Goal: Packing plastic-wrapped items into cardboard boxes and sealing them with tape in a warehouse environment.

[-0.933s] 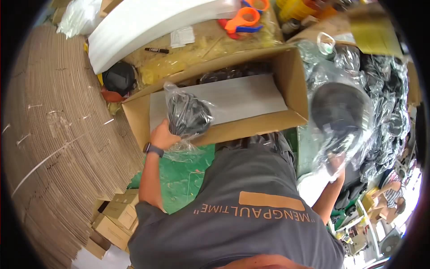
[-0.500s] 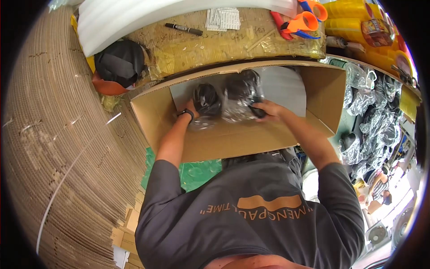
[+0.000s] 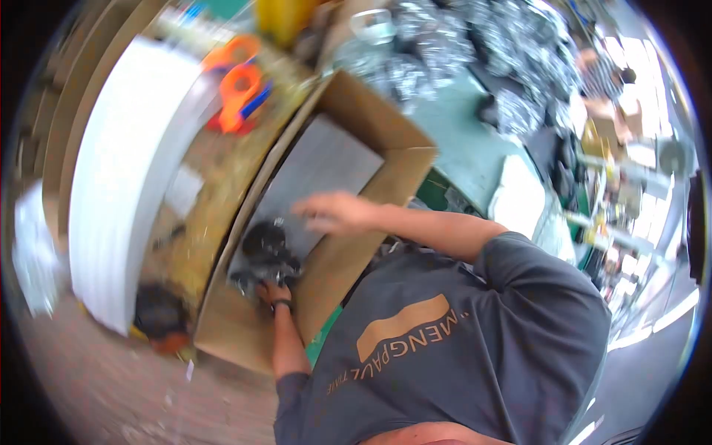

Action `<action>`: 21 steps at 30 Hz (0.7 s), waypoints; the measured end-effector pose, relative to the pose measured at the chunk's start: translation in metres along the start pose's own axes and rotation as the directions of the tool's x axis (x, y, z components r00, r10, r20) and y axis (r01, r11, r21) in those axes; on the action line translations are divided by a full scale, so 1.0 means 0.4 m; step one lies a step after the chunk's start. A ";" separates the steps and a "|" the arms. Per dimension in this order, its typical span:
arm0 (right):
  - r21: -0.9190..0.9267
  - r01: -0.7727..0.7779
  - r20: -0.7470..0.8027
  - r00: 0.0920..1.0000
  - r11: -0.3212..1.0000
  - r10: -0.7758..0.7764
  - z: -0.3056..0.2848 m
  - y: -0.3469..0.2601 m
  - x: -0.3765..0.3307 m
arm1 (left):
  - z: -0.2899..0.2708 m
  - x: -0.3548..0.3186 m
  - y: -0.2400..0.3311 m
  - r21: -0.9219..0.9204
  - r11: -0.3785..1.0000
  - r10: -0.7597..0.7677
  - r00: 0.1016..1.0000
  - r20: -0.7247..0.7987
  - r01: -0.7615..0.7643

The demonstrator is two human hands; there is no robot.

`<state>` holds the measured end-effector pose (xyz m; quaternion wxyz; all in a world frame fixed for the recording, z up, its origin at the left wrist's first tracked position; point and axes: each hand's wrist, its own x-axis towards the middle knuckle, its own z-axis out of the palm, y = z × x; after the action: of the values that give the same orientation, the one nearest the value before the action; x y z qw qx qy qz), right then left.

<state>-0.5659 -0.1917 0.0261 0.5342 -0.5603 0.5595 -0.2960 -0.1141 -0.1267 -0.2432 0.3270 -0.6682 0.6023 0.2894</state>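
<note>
A dark, rounded bundle (image 3: 265, 242) in glossy clear plastic, somewhat blurred, lies at eight o'clock in the cardboard box (image 3: 337, 261), on a grey sheet (image 3: 326, 156). The left hand (image 3: 274, 291) touches its six o'clock edge, though whether it grips cannot be told, while the right hand (image 3: 335, 211), blurred and open with nothing held, hovers at its two o'clock, fingers toward nine. Box walls hem the bundle in; white foam (image 3: 115, 185) curves beyond at nine, orange-handled tools (image 3: 241, 85) at eleven, and plastic-wrapped goods (image 3: 512, 52) crowd the green tabletop (image 3: 452, 141) at one.
</note>
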 end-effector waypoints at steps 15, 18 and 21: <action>0.640 -0.427 -0.761 -0.469 0.639 0.449 -0.972 0.997 -0.786 | -0.470 -0.771 1.652 -0.306 0.247 0.830 0.364 -0.424 -0.920; 0.545 -0.335 -0.756 0.199 0.768 0.623 -0.772 0.882 -0.798 | -0.264 -0.718 1.866 -0.242 0.331 0.860 0.397 -0.320 -0.912; 0.056 -0.666 0.068 0.746 0.744 0.662 -0.769 0.602 -0.874 | -0.077 -0.651 1.899 -0.116 0.562 0.795 0.574 -0.195 -0.819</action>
<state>-0.9961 0.1033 -0.0266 0.6374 -0.3103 0.6988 -0.0955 -0.8974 -0.0365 -0.0879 0.0546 -0.3630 0.8284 0.4231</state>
